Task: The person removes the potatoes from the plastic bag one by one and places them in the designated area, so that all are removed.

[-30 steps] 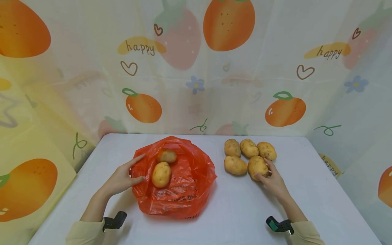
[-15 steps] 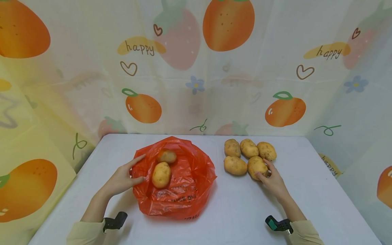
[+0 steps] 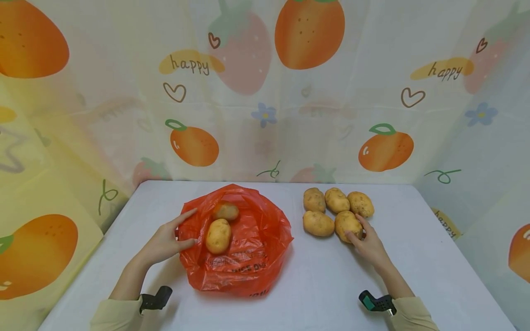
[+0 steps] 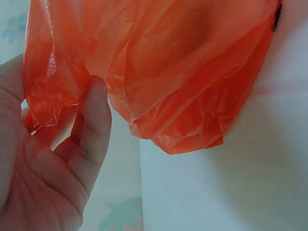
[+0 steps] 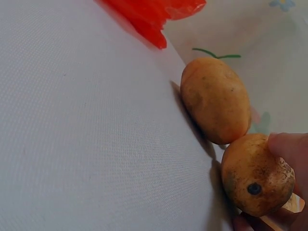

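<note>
A red plastic bag (image 3: 252, 248) stands with its mouth spread wide on the left half of the table. Inside it lie two potatoes, one in front (image 3: 218, 236) and one behind (image 3: 226, 211). My left hand (image 3: 163, 242) grips the left side of the bag; in the left wrist view its fingers curl about the crumpled plastic (image 4: 144, 86). On the right, my right hand (image 3: 371, 244) holds the nearest right potato (image 3: 348, 226) between thumb and fingers. That potato (image 5: 257, 175) shows a dark spot in the right wrist view and still sits on the table.
Beside the held potato lies another potato (image 3: 318, 223), with three more behind in a row, among them the far right one (image 3: 361, 203). The white table (image 3: 314, 285) ends at a fruit-printed curtain (image 3: 265, 138). Each wrist wears a dark camera mount (image 3: 155, 298).
</note>
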`<state>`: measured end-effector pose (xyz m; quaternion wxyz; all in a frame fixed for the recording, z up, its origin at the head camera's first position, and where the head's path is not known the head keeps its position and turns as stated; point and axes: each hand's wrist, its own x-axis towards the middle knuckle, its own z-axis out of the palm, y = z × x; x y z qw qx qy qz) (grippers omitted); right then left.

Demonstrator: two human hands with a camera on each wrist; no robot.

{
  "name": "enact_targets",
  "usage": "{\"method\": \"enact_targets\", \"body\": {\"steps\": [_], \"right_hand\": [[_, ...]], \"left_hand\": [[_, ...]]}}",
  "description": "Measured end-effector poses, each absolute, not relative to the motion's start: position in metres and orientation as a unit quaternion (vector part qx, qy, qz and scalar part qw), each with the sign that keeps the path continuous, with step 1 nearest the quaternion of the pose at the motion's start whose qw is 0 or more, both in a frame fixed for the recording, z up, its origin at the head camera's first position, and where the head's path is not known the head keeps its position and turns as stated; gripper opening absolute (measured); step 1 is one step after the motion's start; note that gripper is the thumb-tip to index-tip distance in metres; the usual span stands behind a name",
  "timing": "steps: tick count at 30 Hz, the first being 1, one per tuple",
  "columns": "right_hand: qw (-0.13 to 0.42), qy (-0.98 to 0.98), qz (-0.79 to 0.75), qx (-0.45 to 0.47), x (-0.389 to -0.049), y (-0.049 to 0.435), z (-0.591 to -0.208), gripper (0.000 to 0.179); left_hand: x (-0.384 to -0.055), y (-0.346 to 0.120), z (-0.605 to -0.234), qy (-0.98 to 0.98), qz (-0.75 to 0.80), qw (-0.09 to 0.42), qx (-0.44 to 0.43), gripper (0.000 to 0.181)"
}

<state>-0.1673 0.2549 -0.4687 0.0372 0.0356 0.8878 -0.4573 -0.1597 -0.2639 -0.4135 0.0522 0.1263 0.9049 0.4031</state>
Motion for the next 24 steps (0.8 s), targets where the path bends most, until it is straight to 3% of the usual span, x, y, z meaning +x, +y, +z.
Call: {"method": "enact_targets", "body": {"steps": [15, 24], "right_hand": [[0.01, 0.889, -0.458, 0.026, -0.166, 0.255, -0.463, 0.071], [-0.068, 0.888, -0.455, -0.001, -0.167, 0.25, -0.456, 0.057]], "left_hand": [[-0.162, -0.264, -0.414, 0.905, 0.405, 0.054, 0.121, 0.075], [-0.16, -0.264, -0.413, 0.902, 0.409, 0.053, 0.125, 0.075]]}}
